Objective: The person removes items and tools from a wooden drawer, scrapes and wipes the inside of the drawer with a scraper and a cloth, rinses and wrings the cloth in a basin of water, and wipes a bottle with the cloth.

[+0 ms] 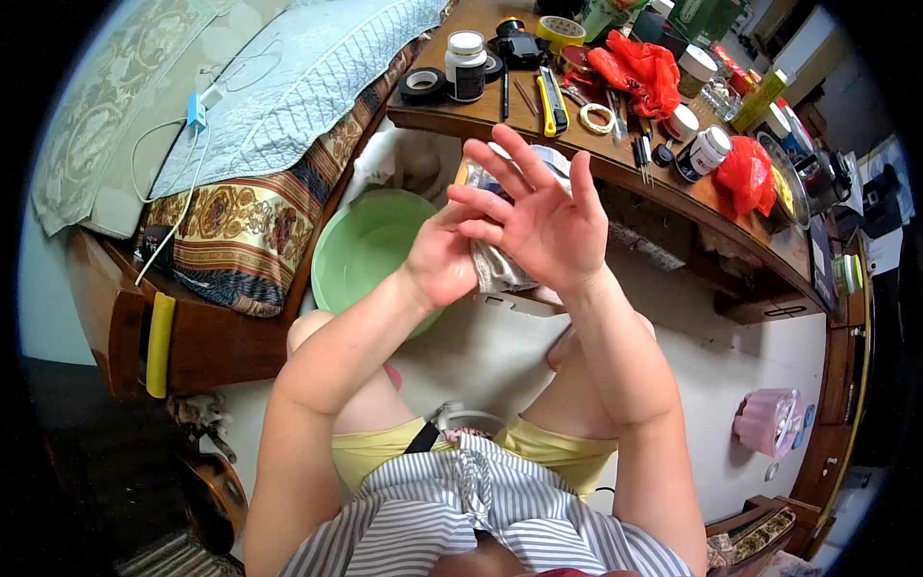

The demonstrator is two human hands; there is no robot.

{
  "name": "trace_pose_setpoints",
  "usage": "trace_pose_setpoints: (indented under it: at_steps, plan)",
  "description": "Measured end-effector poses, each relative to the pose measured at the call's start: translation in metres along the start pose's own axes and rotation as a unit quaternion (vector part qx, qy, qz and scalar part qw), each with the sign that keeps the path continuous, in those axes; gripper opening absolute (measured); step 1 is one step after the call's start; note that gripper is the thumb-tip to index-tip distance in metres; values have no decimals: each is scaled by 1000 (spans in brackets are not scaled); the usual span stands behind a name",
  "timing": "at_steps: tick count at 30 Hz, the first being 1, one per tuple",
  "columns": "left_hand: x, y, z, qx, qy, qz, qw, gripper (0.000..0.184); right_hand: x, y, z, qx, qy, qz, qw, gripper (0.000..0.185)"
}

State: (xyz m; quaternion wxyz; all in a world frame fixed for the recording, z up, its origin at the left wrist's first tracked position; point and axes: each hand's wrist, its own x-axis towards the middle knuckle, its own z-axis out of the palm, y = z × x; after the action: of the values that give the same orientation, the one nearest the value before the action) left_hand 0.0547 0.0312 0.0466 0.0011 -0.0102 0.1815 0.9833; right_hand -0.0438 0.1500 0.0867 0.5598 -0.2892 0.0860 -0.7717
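My right hand (553, 216) is held up in front of the desk, palm toward me. Its fingers are spread and nothing lies in the palm. Close beside it on the left is my left hand (440, 258), palm also partly turned up. The right hand's fingertips overlap it, touching or nearly so. The left fingers are hidden behind the right hand, so I cannot tell how they are bent. Below and behind both hands sits a greyish item (500, 269), perhaps cloth or a bag, partly covered by them.
A green basin (370, 245) stands on the floor at left, beside the bed (255, 216). The wooden desk (433, 117) carries a white-capped bottle (465, 67), black tape (422, 85), a yellow utility knife (553, 101) and red plastic bags (639, 72). A pink bin (766, 423) stands right.
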Motion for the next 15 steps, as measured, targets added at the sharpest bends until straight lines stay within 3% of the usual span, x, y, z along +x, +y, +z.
trace_pose_setpoints:
  at_steps: [1, 4, 5, 8, 10, 14, 15]
  plan:
    - [-1, 0, 0, 22, 44, 6, 999, 31, 1, -2, 2, 29, -13, 5, 999, 72]
    - [-4, 13, -11, 44, -14, 28, 999, 41, -2, -8, -1, 59, -31, 45, 997, 73]
    - [-5, 17, -13, 24, -74, 22, 997, 41, -3, -10, -2, 59, -22, 57, 996, 74]
    - [-10, 17, 13, 151, 36, 99, 983, 42, -7, -24, -3, 39, 8, 104, 994, 79]
    - [-11, 21, 15, 134, 25, 103, 985, 45, -9, -27, -5, 2, 12, 108, 994, 79]
    - [-10, 30, 9, 89, 33, 114, 989, 46, -16, -44, -17, -89, 42, 60, 993, 76]
    - [-10, 36, 9, 68, 32, 107, 991, 46, -15, -46, -24, -169, 112, 21, 979, 75]
